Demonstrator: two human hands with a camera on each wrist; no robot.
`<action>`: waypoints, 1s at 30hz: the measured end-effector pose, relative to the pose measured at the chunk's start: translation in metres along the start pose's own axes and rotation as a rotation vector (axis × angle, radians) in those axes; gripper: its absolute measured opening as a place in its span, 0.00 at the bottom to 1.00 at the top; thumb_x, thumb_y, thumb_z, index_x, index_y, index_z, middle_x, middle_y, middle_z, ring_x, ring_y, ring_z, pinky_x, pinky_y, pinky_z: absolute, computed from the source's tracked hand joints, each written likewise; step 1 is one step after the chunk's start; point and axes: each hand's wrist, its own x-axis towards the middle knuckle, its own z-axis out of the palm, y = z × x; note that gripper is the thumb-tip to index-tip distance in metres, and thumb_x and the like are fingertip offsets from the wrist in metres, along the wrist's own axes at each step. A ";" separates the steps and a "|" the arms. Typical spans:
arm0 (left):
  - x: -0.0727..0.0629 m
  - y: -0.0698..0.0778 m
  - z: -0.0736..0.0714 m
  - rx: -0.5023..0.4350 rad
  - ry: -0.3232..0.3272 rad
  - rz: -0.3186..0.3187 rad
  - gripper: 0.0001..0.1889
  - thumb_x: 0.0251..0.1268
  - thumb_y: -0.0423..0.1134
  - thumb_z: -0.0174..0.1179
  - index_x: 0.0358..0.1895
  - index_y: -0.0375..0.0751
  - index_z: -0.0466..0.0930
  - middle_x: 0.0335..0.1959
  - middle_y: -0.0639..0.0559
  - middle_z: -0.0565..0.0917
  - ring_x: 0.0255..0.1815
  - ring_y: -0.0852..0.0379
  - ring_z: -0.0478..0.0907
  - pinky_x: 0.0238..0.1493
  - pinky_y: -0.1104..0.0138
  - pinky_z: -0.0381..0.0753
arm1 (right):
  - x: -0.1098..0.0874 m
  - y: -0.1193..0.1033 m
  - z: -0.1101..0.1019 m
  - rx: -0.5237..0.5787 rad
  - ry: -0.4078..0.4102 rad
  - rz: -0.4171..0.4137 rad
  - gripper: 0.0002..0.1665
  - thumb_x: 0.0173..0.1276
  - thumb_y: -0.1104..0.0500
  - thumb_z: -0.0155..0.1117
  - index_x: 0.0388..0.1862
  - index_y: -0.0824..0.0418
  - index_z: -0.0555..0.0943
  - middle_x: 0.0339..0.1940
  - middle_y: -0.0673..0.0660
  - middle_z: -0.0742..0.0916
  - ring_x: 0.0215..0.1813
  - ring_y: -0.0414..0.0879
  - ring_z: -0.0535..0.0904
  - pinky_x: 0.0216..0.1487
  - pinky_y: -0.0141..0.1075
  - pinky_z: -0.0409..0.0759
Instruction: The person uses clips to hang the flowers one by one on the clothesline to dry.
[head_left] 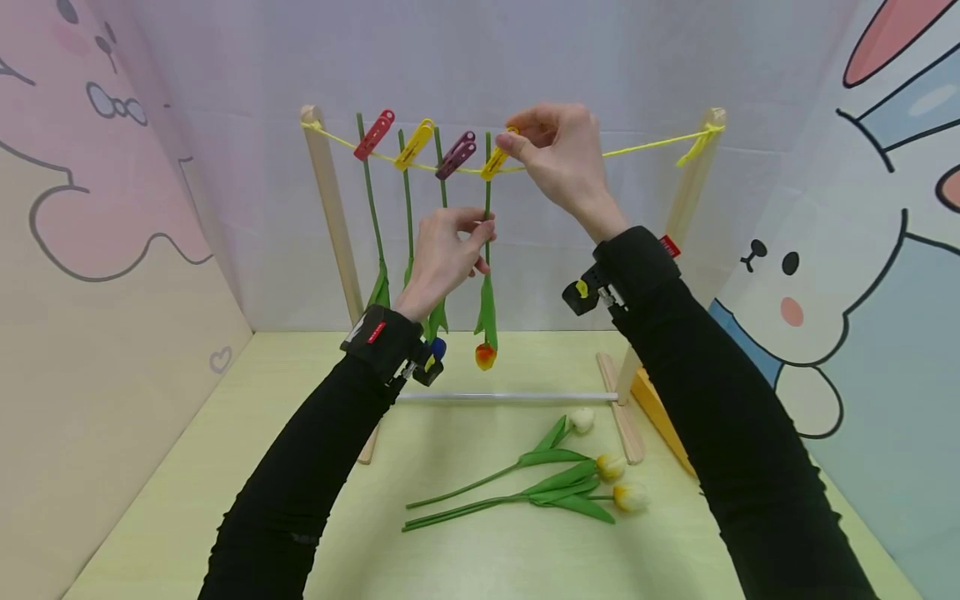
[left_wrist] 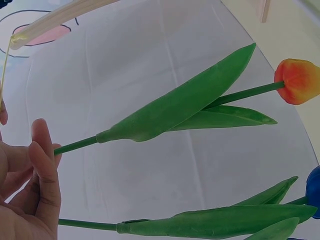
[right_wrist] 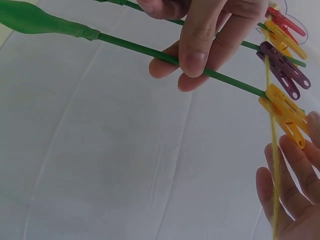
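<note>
- Pale cloth point(head_left: 450, 50) hangs at the back, and a big bunny drawing point(head_left: 840, 283) is on the right side of the frame.
- Two wooden posts point(head_left: 333, 217) stand on the light table point(head_left: 187, 467), with a yellow string point(head_left: 652, 145) tied between them near the top.
- Red point(head_left: 374, 135), yellow point(head_left: 415, 145) and purple point(head_left: 456, 156) clips sit on the string, upper left of the middle, each with a green stem.
- One red and orange flower point(head_left: 487, 317) hangs upside down in the middle of the frame.
- Its stem is pinched by the left hand point(head_left: 448, 250), just below the string.
- Up above, the right hand point(head_left: 562, 154) pinches another yellow clip point(head_left: 492, 162) at that stem.
- Three pale flowers point(head_left: 566, 479) lie on the table, low in the middle.
</note>
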 end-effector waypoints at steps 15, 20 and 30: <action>-0.006 -0.003 0.003 0.020 0.040 0.036 0.19 0.76 0.39 0.58 0.64 0.37 0.79 0.57 0.40 0.86 0.20 0.52 0.82 0.25 0.74 0.79 | -0.005 0.007 -0.007 0.059 -0.014 -0.073 0.21 0.70 0.58 0.68 0.57 0.68 0.83 0.53 0.66 0.89 0.54 0.53 0.86 0.59 0.30 0.81; -0.013 -0.005 0.008 0.024 0.166 0.133 0.21 0.75 0.37 0.58 0.67 0.36 0.76 0.60 0.41 0.84 0.22 0.47 0.85 0.23 0.76 0.77 | -0.017 0.010 -0.009 0.066 0.055 -0.218 0.20 0.69 0.62 0.69 0.56 0.72 0.83 0.53 0.67 0.88 0.56 0.54 0.86 0.61 0.32 0.80; -0.048 -0.019 0.019 0.019 0.239 0.252 0.17 0.72 0.35 0.61 0.60 0.34 0.76 0.48 0.38 0.82 0.21 0.50 0.83 0.27 0.71 0.83 | -0.066 0.035 -0.026 0.029 0.114 -0.445 0.14 0.66 0.69 0.69 0.48 0.76 0.84 0.45 0.70 0.89 0.46 0.51 0.87 0.56 0.24 0.80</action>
